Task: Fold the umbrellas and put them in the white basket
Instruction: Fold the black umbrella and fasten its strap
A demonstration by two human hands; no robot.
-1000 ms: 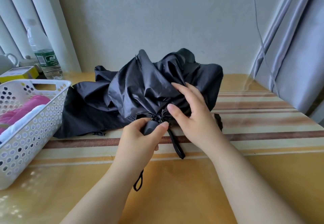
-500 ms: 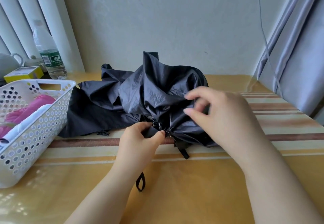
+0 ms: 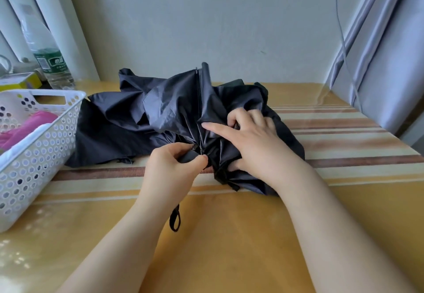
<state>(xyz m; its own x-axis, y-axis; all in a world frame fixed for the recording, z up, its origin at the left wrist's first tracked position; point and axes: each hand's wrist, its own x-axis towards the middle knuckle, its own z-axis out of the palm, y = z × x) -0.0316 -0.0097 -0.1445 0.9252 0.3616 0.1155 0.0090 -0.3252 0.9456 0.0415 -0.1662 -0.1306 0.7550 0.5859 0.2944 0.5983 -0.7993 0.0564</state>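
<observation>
A collapsed black umbrella [image 3: 142, 120] lies crumpled across the middle of the striped table, its canopy loose and bunched. My left hand [image 3: 169, 173] grips the umbrella's handle end, where the ribs meet; a black wrist strap [image 3: 174, 220] hangs below it. My right hand [image 3: 252, 141] lies on the right side of the canopy, fingers pinching a fold of cloth, index finger stretched out. At the left stands the white perforated basket [image 3: 43, 150], holding a pink folded umbrella [image 3: 25, 127].
A clear water bottle [image 3: 47, 56] with a green label and a yellow box [image 3: 23, 80] stand behind the basket. A grey curtain [image 3: 390, 63] hangs at the right, white curtain folds at the left. The wall is close behind the table.
My right hand has come down from above the canopy onto its right side and taken a fold. The canopy's raised peak has sunk and spread; my left hand has stayed on the handle.
</observation>
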